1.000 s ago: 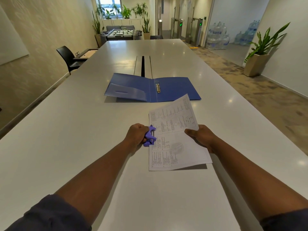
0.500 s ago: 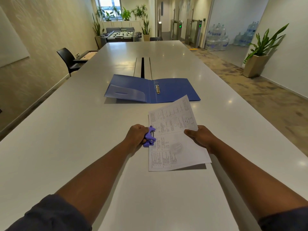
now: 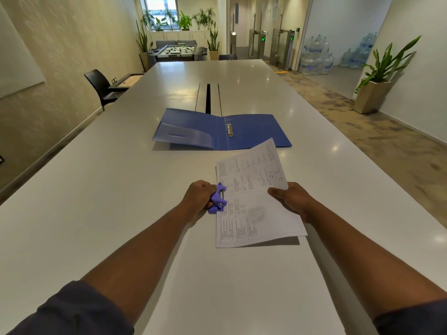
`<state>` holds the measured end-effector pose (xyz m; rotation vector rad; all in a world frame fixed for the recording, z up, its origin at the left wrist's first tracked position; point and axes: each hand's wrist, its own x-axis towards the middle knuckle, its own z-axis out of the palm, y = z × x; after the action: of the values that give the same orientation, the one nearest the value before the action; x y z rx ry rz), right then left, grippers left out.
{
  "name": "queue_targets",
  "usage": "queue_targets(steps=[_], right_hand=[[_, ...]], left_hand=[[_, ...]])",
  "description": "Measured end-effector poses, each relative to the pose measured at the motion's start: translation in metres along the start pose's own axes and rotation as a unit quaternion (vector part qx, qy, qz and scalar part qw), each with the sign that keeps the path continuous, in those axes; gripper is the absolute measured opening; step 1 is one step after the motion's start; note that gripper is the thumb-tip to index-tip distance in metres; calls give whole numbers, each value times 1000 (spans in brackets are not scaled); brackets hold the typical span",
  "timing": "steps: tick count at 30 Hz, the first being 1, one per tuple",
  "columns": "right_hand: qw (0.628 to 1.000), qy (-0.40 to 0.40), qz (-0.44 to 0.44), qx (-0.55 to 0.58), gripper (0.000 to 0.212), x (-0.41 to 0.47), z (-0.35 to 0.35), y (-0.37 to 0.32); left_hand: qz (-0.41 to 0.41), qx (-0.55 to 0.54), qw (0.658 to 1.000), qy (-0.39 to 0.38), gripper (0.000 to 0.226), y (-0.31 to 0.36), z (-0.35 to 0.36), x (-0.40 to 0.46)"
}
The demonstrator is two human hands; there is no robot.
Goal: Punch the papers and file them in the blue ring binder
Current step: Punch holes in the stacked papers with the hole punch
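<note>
The left hand (image 3: 198, 197) grips a small purple plastic hole punch (image 3: 217, 199) at the printed white papers' (image 3: 254, 197) left edge; the right hand (image 3: 291, 199) pinches their right edge. Beyond both, an open blue ring binder (image 3: 251, 131) lies on the long white desk (image 3: 96, 189).

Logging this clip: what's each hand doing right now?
Left hand: closed around the hole punch.
Right hand: holding the papers by the edge.

L hand (image 3: 199, 195) & R hand (image 3: 291, 199) both gripping
</note>
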<state>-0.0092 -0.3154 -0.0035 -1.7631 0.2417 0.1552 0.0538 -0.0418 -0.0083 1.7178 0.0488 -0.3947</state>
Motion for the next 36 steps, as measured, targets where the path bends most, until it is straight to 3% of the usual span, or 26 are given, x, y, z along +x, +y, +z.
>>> queue_targets(steps=[15,22,29,36], right_hand=[[1000,-9,23,1,23,1,-1,-5],[1000,-6,27,-4,31,6,-3,0],[1000,-12,25,-13,35,6,-3,0],[1000,-15,24,-11,33,5,-4,-1]], left_hand=[[-26,-2,1000,0,16,6,-1,-2],[-75,-43,996,13,20,4,-3,5],[-153,128,979,51,35,20,-10,12],[-185,182,965,22,42,27,-15,17]])
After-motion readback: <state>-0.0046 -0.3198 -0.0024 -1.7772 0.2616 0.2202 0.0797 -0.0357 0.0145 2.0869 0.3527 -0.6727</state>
